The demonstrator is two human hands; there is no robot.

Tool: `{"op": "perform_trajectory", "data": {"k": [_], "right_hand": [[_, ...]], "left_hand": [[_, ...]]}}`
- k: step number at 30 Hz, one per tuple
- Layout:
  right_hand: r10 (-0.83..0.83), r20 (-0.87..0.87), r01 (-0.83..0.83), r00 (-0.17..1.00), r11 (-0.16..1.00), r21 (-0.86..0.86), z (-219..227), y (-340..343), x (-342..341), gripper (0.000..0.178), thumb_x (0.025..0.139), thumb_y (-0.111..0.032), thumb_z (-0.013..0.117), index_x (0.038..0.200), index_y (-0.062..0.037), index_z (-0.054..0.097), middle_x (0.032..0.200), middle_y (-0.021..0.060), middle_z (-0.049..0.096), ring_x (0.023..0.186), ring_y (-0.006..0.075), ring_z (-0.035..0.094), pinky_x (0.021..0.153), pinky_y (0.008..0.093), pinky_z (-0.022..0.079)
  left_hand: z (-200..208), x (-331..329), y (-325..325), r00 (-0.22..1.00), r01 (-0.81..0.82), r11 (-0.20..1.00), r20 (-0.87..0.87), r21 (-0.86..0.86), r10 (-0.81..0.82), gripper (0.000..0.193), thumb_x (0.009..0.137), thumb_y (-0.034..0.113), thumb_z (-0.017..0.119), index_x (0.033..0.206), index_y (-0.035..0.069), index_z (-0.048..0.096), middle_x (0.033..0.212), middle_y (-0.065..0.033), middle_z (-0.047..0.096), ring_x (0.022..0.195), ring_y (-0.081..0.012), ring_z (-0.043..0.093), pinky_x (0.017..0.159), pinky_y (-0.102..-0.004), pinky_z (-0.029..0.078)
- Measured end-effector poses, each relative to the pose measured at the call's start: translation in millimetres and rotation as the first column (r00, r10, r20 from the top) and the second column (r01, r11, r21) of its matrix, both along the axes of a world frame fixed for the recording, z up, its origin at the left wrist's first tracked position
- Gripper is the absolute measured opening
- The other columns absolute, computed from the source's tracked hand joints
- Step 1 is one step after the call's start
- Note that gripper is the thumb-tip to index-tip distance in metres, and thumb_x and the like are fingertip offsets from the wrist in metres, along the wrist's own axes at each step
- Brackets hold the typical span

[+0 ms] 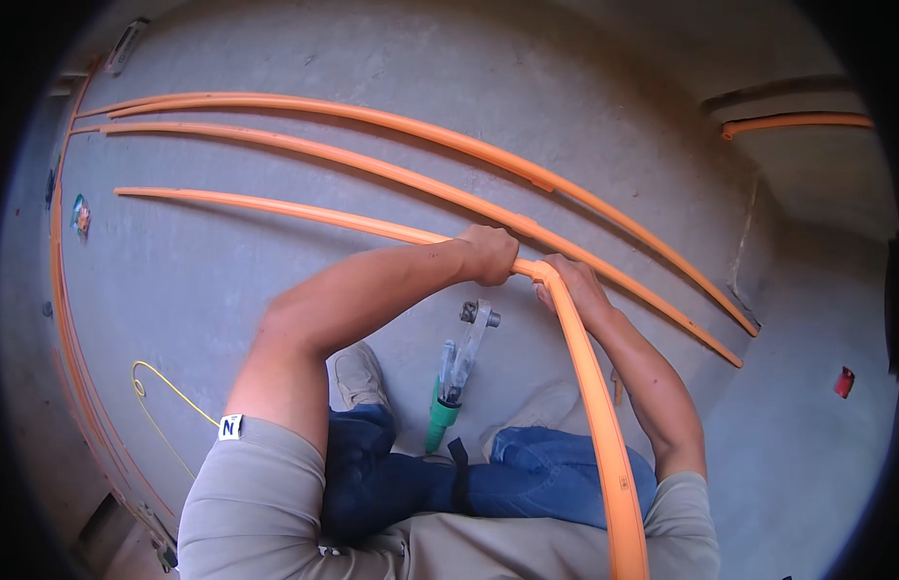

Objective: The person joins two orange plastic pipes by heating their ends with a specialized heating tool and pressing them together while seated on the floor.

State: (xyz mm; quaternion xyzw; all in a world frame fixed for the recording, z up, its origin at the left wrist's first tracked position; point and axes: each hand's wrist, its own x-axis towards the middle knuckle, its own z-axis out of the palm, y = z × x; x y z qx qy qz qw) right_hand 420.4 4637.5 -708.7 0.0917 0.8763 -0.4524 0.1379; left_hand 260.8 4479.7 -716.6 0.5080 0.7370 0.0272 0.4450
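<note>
My left hand (489, 254) is wrapped round the end of a long orange pipe (304, 215) that runs off to the left above the floor. My right hand (583, 292) is closed at the bend, where an orange elbow fitting (541, 272) meets a second orange pipe (604, 430) coming toward me past my right leg. Part of its fingers is hidden behind that pipe. On the floor between my shoes lies a hand tool (456, 372) with a green handle, a flat grey metal blade and a round dark piece near its tip.
Two longer orange pipes (314, 147) (449, 141) lie across the grey floor beyond my hands. Thin orange pipes (58, 261) follow the left wall. A yellow wire (174, 387) curls at my left. A small red object (844, 382) lies far right; another orange pipe (797, 123) is upper right.
</note>
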Motion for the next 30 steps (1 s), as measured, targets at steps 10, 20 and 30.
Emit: {"op": "perform_trajectory", "data": {"k": [10,20,30], "right_hand": [[0.029,0.134,-0.026,0.991,0.999,-0.021,-55.4,-6.6,-4.1,0.027,0.085,-0.021,0.07,0.107,-0.0082,0.06,0.096,0.0204,0.068,0.093,0.0435,0.064,0.08,0.0489,0.051],[0.018,0.144,-0.042,0.989,0.985,0.166,-72.8,-10.3,1.1,0.037,0.085,-0.027,0.068,0.109,-0.0047,0.051,0.09,0.0233,0.068,0.083,0.0472,0.064,0.074,0.0534,0.053],[0.021,0.089,-0.038,0.996,0.979,0.199,-84.9,-13.9,2.4,0.037,0.084,-0.03,0.069,0.109,-0.0076,0.054,0.093,0.0215,0.07,0.083,0.0445,0.067,0.073,0.0519,0.055]], "left_hand": [[-60.6,-1.7,-6.7,0.999,0.036,0.998,-0.03,-0.048,-0.038,0.025,0.086,0.023,0.063,0.099,0.005,0.074,0.104,-0.0188,0.072,0.099,-0.0334,0.07,0.086,-0.0437,0.056],[-94.7,0.5,-26.8,0.998,-0.037,0.981,-0.039,0.189,0.045,0.035,0.087,0.031,0.067,0.108,0.005,0.06,0.107,-0.0179,0.066,0.099,-0.038,0.067,0.086,-0.0472,0.054],[-84.0,-45.6,-93.4,0.919,0.201,0.965,-0.374,0.166,-0.128,0.031,0.086,0.034,0.068,0.103,0.009,0.06,0.112,-0.0115,0.058,0.111,-0.0281,0.056,0.092,-0.0419,0.045]]}}
